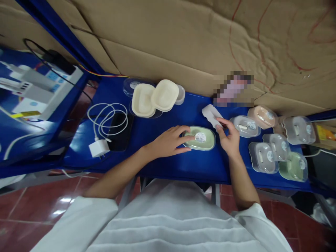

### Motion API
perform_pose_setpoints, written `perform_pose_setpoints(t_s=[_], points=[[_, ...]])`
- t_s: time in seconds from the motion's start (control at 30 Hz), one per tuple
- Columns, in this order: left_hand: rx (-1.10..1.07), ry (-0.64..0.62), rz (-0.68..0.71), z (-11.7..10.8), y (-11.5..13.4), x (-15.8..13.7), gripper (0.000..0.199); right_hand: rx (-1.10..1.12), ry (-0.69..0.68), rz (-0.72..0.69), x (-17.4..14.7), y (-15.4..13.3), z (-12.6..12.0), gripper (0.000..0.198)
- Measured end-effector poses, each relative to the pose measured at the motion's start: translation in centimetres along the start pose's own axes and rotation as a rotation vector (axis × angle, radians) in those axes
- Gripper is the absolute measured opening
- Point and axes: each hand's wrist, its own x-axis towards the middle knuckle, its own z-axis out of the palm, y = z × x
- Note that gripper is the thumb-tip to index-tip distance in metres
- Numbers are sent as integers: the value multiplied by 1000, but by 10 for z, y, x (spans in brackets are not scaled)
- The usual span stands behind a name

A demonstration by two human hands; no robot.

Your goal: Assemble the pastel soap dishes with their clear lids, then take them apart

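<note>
My left hand [172, 141] reaches in from the left and grips the left end of a pale green box [208, 140], its fingers spread over the top and side. The box has a clear lid with a round white label and lies on the blue table. To its right, my right hand [229, 138] is closed on a white wavy-edged plastic piece [211, 113], held by its near end between thumb and fingers. The piece tilts toward the back left. The underside of that piece is hidden.
Cream trays [143, 99] stand at the back left, near a clear lid [128, 87]. A coiled white cable with a charger [99, 148] lies on a black object at left. Several lidded wavy boxes [264, 157] stand at right. Cardboard [168, 45] walls the back.
</note>
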Motion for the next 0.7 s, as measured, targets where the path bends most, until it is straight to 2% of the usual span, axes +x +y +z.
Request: perform_pose_setpoints(t_s=[0.1, 0.23, 0.3, 0.37, 0.43, 0.5, 0.57, 0.7], points=[[131, 130, -64, -6, -9, 0, 35, -9, 117, -33, -15, -10, 5, 27], [347, 331, -386, -11, -33, -1, 43, -116, 96, -192, -39, -30, 14, 33], [400, 339, -492, -10, -44, -2, 45, -97, 59, -288, -53, -43, 19, 36], [411, 343, -537, -7, -53, -3, 38, -31, -3, -417, -68, -60, 18, 37], [383, 350, -564, -4, -59, -5, 27, 63, -119, -538, -84, -78, 10, 30], [327, 365, -580, -3, -61, -6, 21, 128, -264, -599, -97, -92, -3, 28], [264, 383, -579, -3, -61, -6, 20, 144, -315, -561, -110, -101, -16, 35], [172, 419, -548, -13, -54, -4, 21, 114, -257, -383, -136, -100, -27, 46]])
